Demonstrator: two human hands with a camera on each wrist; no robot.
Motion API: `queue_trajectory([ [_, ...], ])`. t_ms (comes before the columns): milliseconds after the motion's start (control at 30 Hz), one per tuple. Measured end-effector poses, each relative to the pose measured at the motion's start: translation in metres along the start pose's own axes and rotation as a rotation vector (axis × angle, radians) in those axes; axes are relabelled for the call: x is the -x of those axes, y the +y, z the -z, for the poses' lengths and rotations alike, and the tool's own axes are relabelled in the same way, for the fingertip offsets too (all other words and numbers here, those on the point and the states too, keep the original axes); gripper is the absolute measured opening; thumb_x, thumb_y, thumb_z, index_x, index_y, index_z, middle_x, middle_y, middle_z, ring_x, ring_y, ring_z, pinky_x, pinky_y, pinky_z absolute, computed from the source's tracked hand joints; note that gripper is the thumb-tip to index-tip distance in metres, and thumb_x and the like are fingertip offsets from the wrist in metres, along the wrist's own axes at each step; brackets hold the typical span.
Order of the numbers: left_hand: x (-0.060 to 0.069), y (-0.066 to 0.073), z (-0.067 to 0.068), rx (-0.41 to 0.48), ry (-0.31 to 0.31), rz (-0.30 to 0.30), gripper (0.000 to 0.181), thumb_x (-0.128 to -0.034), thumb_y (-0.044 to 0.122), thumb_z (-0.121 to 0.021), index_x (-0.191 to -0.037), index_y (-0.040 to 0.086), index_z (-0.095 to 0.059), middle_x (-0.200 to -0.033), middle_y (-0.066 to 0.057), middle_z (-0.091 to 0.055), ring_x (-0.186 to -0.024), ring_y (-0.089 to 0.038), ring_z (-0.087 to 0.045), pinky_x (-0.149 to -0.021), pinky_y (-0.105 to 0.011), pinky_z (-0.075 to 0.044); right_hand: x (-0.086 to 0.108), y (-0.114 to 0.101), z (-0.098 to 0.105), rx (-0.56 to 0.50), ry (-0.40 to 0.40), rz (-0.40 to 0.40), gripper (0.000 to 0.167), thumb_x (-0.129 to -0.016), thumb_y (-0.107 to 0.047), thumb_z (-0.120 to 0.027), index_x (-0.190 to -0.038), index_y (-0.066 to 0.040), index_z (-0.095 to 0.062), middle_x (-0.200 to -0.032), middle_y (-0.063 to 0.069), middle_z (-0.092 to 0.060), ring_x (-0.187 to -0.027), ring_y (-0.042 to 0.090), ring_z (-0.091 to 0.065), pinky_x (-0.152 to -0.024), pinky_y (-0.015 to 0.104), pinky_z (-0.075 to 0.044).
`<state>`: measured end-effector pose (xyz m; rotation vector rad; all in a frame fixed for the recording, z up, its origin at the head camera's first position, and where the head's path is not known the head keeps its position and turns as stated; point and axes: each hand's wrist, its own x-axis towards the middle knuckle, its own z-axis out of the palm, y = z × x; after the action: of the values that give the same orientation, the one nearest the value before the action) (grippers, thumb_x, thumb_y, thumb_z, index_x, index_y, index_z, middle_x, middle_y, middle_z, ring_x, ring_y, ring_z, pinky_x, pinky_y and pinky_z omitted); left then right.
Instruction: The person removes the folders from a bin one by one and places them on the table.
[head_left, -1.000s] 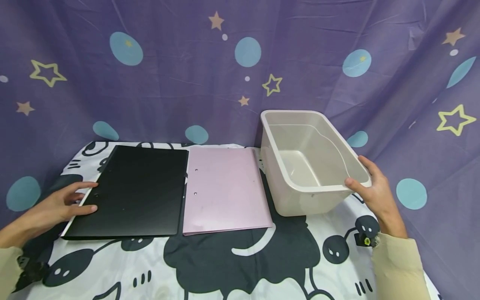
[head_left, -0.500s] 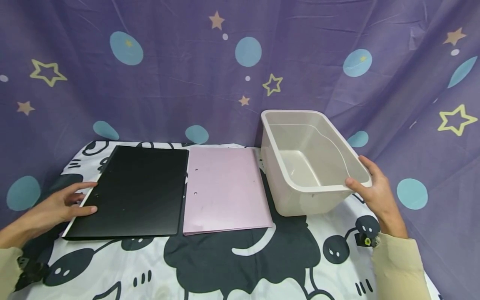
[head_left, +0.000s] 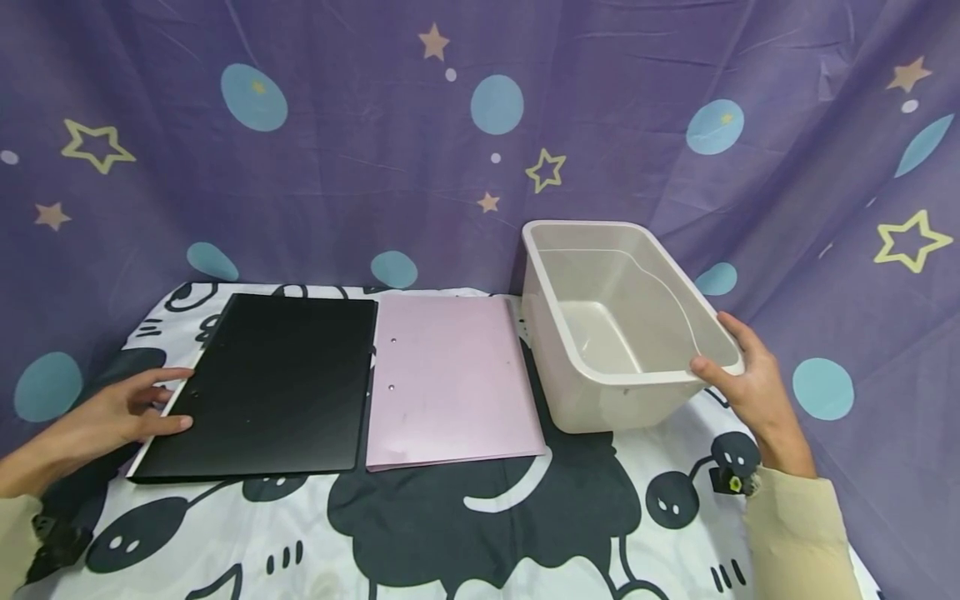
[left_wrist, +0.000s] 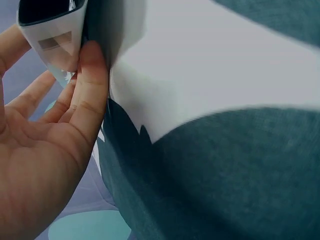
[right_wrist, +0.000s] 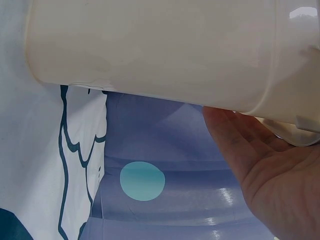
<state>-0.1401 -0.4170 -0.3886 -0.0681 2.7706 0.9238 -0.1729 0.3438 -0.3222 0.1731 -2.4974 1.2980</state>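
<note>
A black ring binder (head_left: 277, 383) with a white spine lies flat at the left in the head view. My left hand (head_left: 112, 412) grips its spine side, with thumb and index finger over the edge. In the left wrist view, the spine end (left_wrist: 55, 37) sits between the thumb side and other fingers tucked beside the cloth. A pale pink folder (head_left: 453, 383) lies just right of the binder. Farther right stands a deep off-white plastic bin (head_left: 600, 404), its inside bare. My right hand (head_left: 750, 392) holds its near right rim corner, thumb over the rim, fingers outside.
White cloth (head_left: 420, 575) with dark sheep-like drawings covers the surface beneath everything. Behind hangs a purple curtain (head_left: 375, 167) with stars and blue ovals, close to the bin's far end and right side.
The binder's spine edge has shifted very slightly to the right, and my left fingertips now sit a touch nearer that edge. The pink folder, bin and right hand stay put.
</note>
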Motion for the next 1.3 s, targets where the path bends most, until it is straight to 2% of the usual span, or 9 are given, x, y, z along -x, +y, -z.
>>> queue_trajectory([
  [100,-0.001,0.001,-0.001,-0.005,0.005,-0.007,0.101,-0.0806,0.045,-0.074,-0.148,-0.005,-0.018,-0.129,-0.041,-0.027,-0.11,-0.054,-0.04,-0.067,-0.041,-0.049,0.001,0.0,0.001,0.003,0.001,0.0,0.077,-0.085,-0.015,-0.07,-0.15,-0.009,-0.03,-0.131,0.022,-0.047,-0.102,0.006,-0.049,-0.077,0.009,-0.039],
  [233,-0.003,0.001,-0.003,-0.006,0.012,-0.007,0.1,-0.0785,0.044,-0.077,-0.146,-0.007,-0.022,-0.121,-0.037,-0.038,-0.092,-0.038,-0.055,-0.062,-0.037,-0.049,0.001,0.0,0.003,0.003,0.0,-0.001,0.076,-0.085,-0.015,-0.069,-0.15,-0.009,-0.03,-0.131,0.022,-0.046,-0.102,0.007,-0.049,-0.077,0.009,-0.039],
  [367,-0.005,0.0,-0.005,0.013,0.005,0.001,0.1,-0.0774,0.041,-0.078,-0.144,-0.009,-0.023,-0.115,-0.034,-0.045,-0.081,-0.025,-0.058,-0.061,-0.036,-0.052,0.002,0.0,0.004,0.008,0.003,0.002,0.076,-0.085,-0.014,-0.069,-0.149,-0.008,-0.03,-0.13,0.021,-0.046,-0.102,0.007,-0.05,-0.077,0.009,-0.039],
  [533,-0.006,0.0,-0.006,0.02,0.002,-0.003,0.1,-0.077,0.041,-0.078,-0.143,-0.01,-0.023,-0.115,-0.034,-0.045,-0.08,-0.024,-0.059,-0.06,-0.036,-0.052,0.002,-0.001,0.006,0.012,0.009,0.009,0.076,-0.084,-0.014,-0.07,-0.149,-0.007,-0.03,-0.129,0.021,-0.047,-0.101,0.006,-0.05,-0.077,0.009,-0.04],
  [833,-0.005,-0.002,-0.012,-0.006,0.037,-0.078,0.088,-0.0801,0.034,-0.077,-0.141,-0.008,-0.03,-0.112,-0.029,-0.046,-0.07,-0.016,-0.055,-0.054,-0.031,-0.048,0.003,-0.004,0.007,0.013,0.008,0.0,0.076,-0.084,-0.014,-0.07,-0.149,-0.009,-0.03,-0.13,0.02,-0.047,-0.102,0.007,-0.05,-0.077,0.01,-0.04],
  [1000,-0.004,-0.004,-0.012,-0.024,0.041,-0.067,0.088,-0.0805,0.035,-0.077,-0.141,-0.009,-0.03,-0.112,-0.03,-0.046,-0.07,-0.016,-0.054,-0.053,-0.031,-0.048,0.004,-0.003,0.005,-0.004,-0.002,-0.012,0.077,-0.085,-0.015,-0.069,-0.15,-0.01,-0.029,-0.132,0.02,-0.046,-0.103,0.007,-0.05,-0.078,0.01,-0.04],
  [1300,-0.005,-0.01,-0.009,-0.054,0.061,-0.032,0.097,-0.0767,0.042,-0.078,-0.141,-0.01,-0.028,-0.113,-0.033,-0.042,-0.075,-0.021,-0.056,-0.054,-0.032,-0.047,0.001,-0.003,0.001,-0.006,0.012,0.038,0.076,-0.084,-0.014,-0.07,-0.149,-0.007,-0.031,-0.13,0.025,-0.047,-0.101,0.008,-0.051,-0.078,0.01,-0.04],
])
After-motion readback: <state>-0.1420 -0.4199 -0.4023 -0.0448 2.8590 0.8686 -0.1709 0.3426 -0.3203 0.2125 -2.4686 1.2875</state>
